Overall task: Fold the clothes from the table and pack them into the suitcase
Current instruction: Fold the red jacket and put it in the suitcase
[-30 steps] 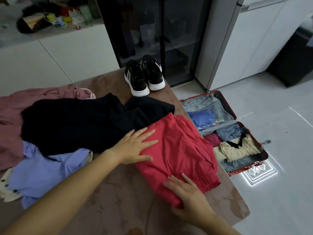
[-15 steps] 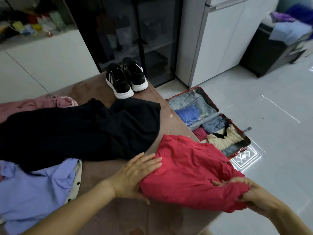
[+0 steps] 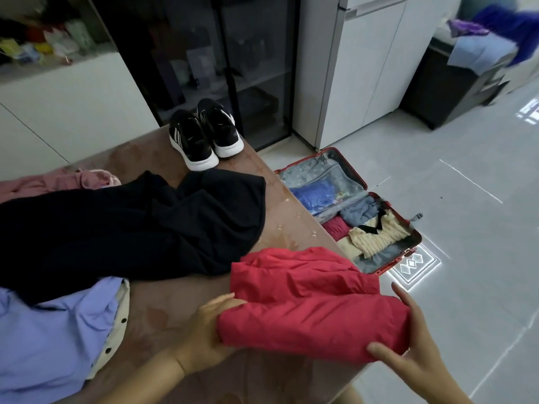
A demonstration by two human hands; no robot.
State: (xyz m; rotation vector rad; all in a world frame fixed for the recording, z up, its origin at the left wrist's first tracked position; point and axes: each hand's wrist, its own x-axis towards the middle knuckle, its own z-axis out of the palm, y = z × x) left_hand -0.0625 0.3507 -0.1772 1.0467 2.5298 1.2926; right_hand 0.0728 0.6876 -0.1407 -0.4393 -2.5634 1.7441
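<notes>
The folding of the red garment (image 3: pixel 309 298) looked finished, and the step in hand was carrying it to the suitcase (image 3: pixel 338 161). The bundle sat at the table's (image 3: pixel 163 310) near right corner, its right end past the table's edge. The left hand (image 3: pixel 204 333) held the bundle's left end with the thumb against the cloth. Its fingers were tucked out of sight beneath, so how far they curled could not be told. The right hand (image 3: pixel 414 342) cupped the other end, fingers curved up the far side and thumb hooked under the front edge.

The suitcase lay open on the floor just off the table's right side, already part-filled. The next move would probably call for both hands to keep the folds pressed together while swinging the bundle right and lowering it in.

A second earlier the garment lay flat on the table under two open palms. Half a second earlier it was already sliding toward the edge. A black garment (image 3: pixel 131 225) and a lilac shirt (image 3: pixel 52 339) lay unfolded on the table's left part.
</notes>
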